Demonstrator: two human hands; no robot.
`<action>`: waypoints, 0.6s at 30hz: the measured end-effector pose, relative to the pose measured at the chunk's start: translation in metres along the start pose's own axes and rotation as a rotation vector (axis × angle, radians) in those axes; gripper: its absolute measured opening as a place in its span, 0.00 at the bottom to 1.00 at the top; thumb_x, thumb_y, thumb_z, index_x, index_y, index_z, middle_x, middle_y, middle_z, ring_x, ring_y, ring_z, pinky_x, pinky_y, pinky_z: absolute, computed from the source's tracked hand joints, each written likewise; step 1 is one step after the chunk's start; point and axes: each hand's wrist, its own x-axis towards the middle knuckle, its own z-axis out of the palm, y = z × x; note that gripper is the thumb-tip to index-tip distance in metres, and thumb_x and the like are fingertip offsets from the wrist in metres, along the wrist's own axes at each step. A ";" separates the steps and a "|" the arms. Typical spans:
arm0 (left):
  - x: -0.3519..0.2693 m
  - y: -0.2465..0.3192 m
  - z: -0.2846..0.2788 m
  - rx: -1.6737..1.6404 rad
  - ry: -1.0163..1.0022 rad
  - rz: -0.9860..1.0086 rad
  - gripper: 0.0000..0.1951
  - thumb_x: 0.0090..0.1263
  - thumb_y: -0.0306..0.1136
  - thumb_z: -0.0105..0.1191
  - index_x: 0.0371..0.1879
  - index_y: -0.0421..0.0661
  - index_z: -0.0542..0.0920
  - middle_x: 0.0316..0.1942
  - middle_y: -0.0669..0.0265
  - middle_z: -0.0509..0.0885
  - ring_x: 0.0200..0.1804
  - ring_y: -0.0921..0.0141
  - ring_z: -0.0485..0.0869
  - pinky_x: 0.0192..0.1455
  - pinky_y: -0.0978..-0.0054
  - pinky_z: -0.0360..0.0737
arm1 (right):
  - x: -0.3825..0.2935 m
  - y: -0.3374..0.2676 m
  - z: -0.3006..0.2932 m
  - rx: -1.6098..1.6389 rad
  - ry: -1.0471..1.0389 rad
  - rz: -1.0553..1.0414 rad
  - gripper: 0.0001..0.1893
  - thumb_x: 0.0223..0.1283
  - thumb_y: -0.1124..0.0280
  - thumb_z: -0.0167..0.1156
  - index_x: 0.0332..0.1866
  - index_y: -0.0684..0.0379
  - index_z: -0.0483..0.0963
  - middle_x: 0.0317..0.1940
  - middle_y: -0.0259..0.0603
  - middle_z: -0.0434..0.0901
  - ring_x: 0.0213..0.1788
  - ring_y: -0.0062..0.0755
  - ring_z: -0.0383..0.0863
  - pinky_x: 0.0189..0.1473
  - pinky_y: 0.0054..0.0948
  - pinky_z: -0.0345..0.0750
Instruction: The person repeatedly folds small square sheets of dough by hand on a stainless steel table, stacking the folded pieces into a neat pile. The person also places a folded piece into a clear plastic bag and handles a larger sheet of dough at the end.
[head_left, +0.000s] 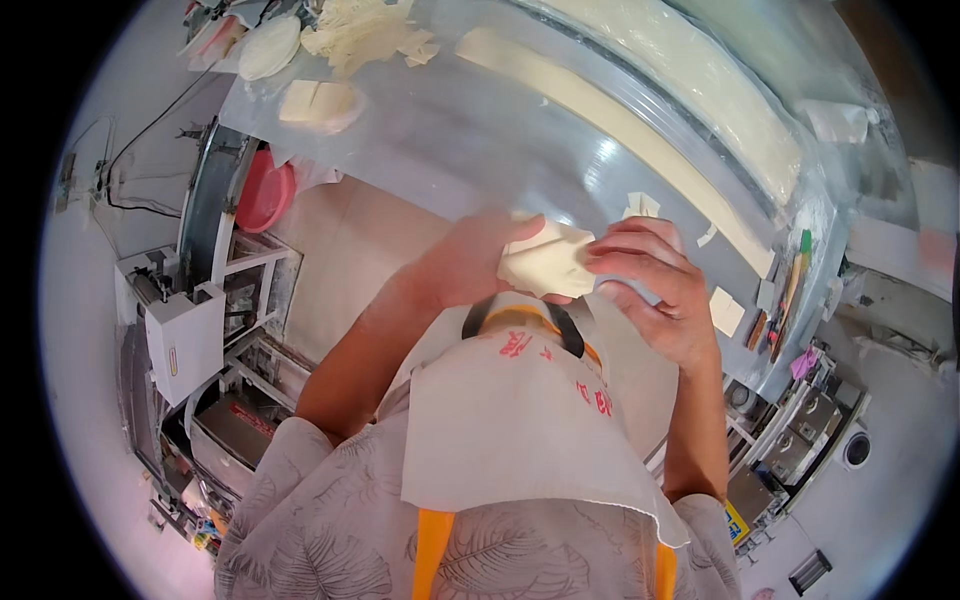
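Note:
A pale, thin piece of dough lies in my left hand, which holds it up in front of my apron with the thumb on top. The fingertips of my right hand touch the dough's right edge, the thumb a little below and apart from it. Small square dough sheets lie on the metal table to the right of my right hand, and more pale pieces lie just beyond it. A long dough strip stretches across the table.
Stacked dough squares and a heap of dough scraps lie at the table's far left. A long plastic-covered dough sheet runs along the back. Tools, one with a green end, lie at the right edge. A pink basin is below the left side.

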 end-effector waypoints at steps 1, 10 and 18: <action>0.002 -0.002 0.000 0.101 -0.004 0.019 0.25 0.89 0.44 0.49 0.68 0.33 0.76 0.63 0.54 0.84 0.63 0.58 0.86 0.66 0.57 0.85 | 0.006 -0.008 -0.001 0.011 -0.042 -0.031 0.22 0.53 0.77 0.77 0.56 0.57 0.86 0.55 0.36 0.86 0.61 0.45 0.79 0.64 0.42 0.77; 0.013 -0.031 -0.007 0.540 -0.043 0.279 0.18 0.81 0.39 0.60 0.59 0.36 0.81 0.52 0.56 0.88 0.53 0.60 0.88 0.58 0.63 0.84 | 0.003 -0.023 0.020 -0.148 -0.099 -0.158 0.22 0.44 0.79 0.78 0.50 0.55 0.86 0.51 0.33 0.84 0.55 0.44 0.81 0.57 0.43 0.78; -0.002 -0.010 0.007 0.598 -0.106 0.248 0.21 0.88 0.39 0.51 0.64 0.32 0.78 0.61 0.54 0.85 0.62 0.61 0.87 0.64 0.59 0.86 | 0.003 -0.030 0.024 -0.167 -0.021 -0.159 0.18 0.44 0.83 0.74 0.44 0.56 0.86 0.46 0.36 0.86 0.49 0.44 0.83 0.52 0.43 0.78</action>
